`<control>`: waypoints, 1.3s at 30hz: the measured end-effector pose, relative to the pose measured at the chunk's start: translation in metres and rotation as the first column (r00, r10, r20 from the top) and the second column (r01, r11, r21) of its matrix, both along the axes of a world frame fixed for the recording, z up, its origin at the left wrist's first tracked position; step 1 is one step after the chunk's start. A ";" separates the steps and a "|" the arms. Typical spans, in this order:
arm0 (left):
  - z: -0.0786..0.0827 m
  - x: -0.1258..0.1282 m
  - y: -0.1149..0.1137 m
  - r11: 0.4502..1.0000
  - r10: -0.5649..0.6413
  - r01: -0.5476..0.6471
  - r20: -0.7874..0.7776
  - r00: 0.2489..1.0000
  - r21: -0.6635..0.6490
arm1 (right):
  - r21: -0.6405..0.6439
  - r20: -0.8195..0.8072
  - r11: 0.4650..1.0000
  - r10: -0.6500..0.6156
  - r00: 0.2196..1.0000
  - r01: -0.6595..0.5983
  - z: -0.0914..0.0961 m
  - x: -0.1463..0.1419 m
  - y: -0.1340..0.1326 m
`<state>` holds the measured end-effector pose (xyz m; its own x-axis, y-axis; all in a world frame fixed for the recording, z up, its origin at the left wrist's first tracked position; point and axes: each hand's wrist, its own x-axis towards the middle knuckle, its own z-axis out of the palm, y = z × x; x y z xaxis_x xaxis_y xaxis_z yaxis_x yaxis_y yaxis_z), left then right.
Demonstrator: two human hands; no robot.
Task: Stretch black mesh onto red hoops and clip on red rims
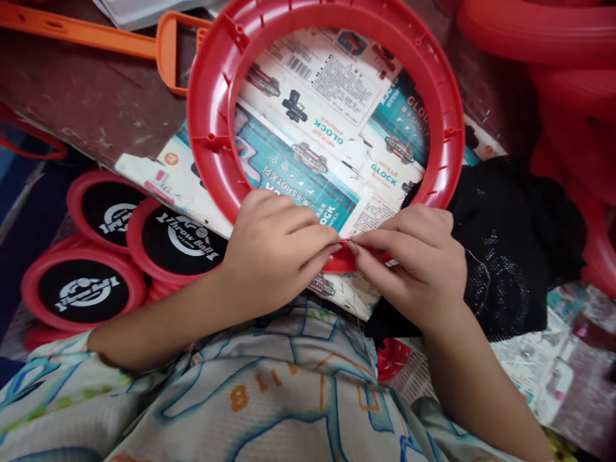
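- Closely set: left hand [274, 247] and right hand [414, 256] meet fingertip to fingertip, both pinched on the near rim of the red ring [212, 96].
- Ring rests over printed cardboard [308, 160] on the worktop [86, 96], near edge by the lap.
- Judgement: small, even pinches should keep the thin rim from twisting.
- Black mesh [520, 256] just right; black-faced discs [178, 240] stacked left.

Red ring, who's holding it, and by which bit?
The left hand and the right hand both pinch the red ring with their fingers, on its near rim, closest to the person.
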<state>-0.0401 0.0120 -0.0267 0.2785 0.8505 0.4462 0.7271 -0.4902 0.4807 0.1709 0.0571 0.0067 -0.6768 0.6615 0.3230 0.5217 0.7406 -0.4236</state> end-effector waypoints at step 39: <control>0.014 0.003 -0.005 0.990 -0.007 -0.010 -0.123 0.992 -0.142 | -0.093 0.240 0.946 -0.281 0.929 0.311 0.014 -0.014 -0.024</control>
